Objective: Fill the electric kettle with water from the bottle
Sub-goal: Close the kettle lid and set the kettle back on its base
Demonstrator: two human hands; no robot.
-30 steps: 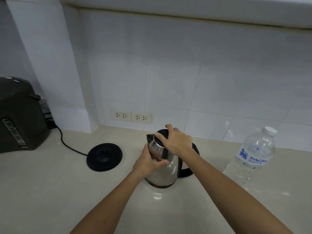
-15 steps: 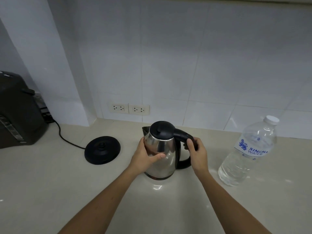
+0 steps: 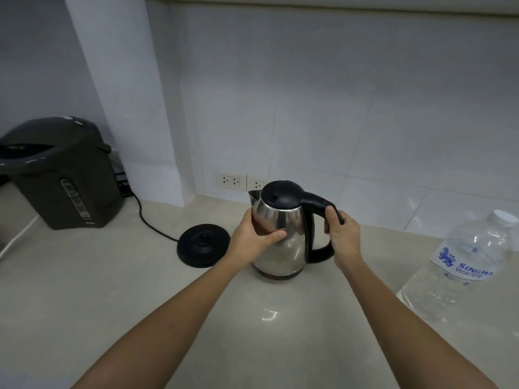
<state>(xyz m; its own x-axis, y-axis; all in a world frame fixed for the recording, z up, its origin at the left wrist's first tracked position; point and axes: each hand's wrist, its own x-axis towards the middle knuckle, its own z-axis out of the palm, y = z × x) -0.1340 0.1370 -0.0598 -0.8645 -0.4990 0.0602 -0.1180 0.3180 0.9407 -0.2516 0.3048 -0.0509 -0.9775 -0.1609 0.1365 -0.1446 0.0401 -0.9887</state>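
Fingers of the right hand (image 3: 342,234) curl shut around the upper bend of the black handle (image 3: 316,203) of the electric kettle (image 3: 280,234), the fingertips tucked out of sight on the handle's inner side. The left hand (image 3: 254,238) cups the left flank of the steel body, fingers wrapped round the far side and the thumb (image 3: 273,236) laid flat across the polished front, pressing rather than pinching. Between the two hands the kettle stands upright on the pale countertop (image 3: 112,304), near the middle of the scene, its black lid (image 3: 282,193) closed and its spout (image 3: 254,195) turned to the far left.

Just left of the kettle lies its round black power base (image 3: 203,244), bare, with a cord running away toward a dark hot-water dispenser (image 3: 60,175) at the far left. Two wall sockets (image 3: 230,181) sit in the tiled backsplash behind.

Well apart to the right, the clear water bottle (image 3: 466,265) stands untouched, its white cap (image 3: 504,217) on and water visible inside.

By these signs the job has barely begun: the lid has yet to be opened, the bottle yet to be uncapped, and no pouring has started. Whether the kettle already holds any water cannot be told through its steel wall.
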